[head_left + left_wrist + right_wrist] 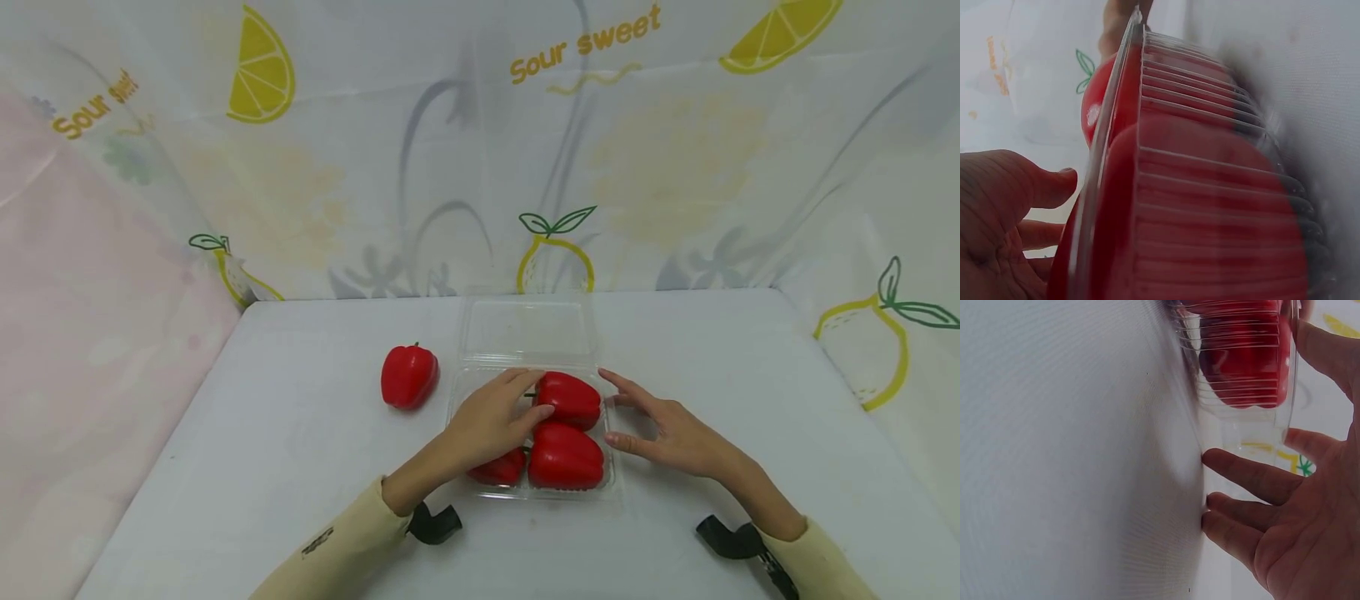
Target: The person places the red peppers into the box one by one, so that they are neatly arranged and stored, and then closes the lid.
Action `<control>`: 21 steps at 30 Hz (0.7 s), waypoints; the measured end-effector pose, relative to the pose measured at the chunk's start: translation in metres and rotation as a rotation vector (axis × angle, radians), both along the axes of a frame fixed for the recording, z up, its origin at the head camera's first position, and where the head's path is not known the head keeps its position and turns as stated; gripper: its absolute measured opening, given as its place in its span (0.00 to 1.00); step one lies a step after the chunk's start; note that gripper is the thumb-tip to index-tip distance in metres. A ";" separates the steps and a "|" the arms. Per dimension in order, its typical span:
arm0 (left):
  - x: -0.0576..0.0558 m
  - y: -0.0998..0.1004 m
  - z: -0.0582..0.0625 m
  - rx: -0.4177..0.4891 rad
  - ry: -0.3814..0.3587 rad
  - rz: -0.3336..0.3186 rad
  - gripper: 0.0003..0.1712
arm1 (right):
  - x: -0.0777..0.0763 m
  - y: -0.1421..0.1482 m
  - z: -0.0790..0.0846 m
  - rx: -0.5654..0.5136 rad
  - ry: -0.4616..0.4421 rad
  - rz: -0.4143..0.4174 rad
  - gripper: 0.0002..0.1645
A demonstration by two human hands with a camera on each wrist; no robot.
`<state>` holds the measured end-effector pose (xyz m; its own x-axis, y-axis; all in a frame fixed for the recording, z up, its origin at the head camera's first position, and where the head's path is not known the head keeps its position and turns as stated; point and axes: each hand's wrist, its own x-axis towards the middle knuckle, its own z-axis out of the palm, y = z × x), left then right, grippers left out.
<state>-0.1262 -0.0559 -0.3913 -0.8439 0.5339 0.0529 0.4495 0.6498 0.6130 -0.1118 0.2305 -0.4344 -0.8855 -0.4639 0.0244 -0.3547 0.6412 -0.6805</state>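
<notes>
Two glossy red bell peppers lie on their sides in the right half of a clear plastic clamshell box point(517, 493), the rear pepper point(572, 402) behind the front pepper point(566, 457). A third pepper point(498, 471) sits at the front left, partly hidden under my left hand point(491, 421). That hand reaches over the box, its thumb and a fingertip at the stem end of the rear pepper. My right hand point(671, 433) is spread beside the box's right edge, thumb near the front pepper. In the right wrist view, its lower fingertips point(1216, 456) are right at the white tabletop.
A loose red pepper point(408, 377) stands on the white table point(300, 400), left of the box. The transparent lid point(528, 329) lies folded back behind the box. A fabric backdrop point(480, 150) with lemon prints rises at the table's rear edge.
</notes>
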 end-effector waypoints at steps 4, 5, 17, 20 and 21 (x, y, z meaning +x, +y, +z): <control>0.001 -0.005 0.000 0.017 0.006 0.016 0.33 | 0.001 -0.001 0.002 0.002 -0.004 -0.005 0.50; 0.002 -0.006 0.000 0.020 0.011 0.021 0.33 | 0.001 -0.001 0.002 0.002 -0.005 -0.007 0.50; 0.005 -0.020 -0.003 0.079 0.120 -0.001 0.34 | 0.000 -0.001 -0.001 0.011 -0.009 -0.017 0.50; 0.005 -0.023 -0.003 0.083 0.121 0.006 0.34 | 0.000 0.000 -0.002 0.011 -0.007 -0.017 0.50; 0.006 -0.024 -0.003 0.084 0.119 0.008 0.34 | 0.000 0.000 -0.002 0.011 -0.006 -0.017 0.50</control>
<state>-0.1207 -0.0801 -0.3942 -0.8334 0.5165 0.1967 0.5169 0.6023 0.6083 -0.1119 0.2305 -0.4365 -0.8932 -0.4493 0.0145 -0.3400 0.6541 -0.6757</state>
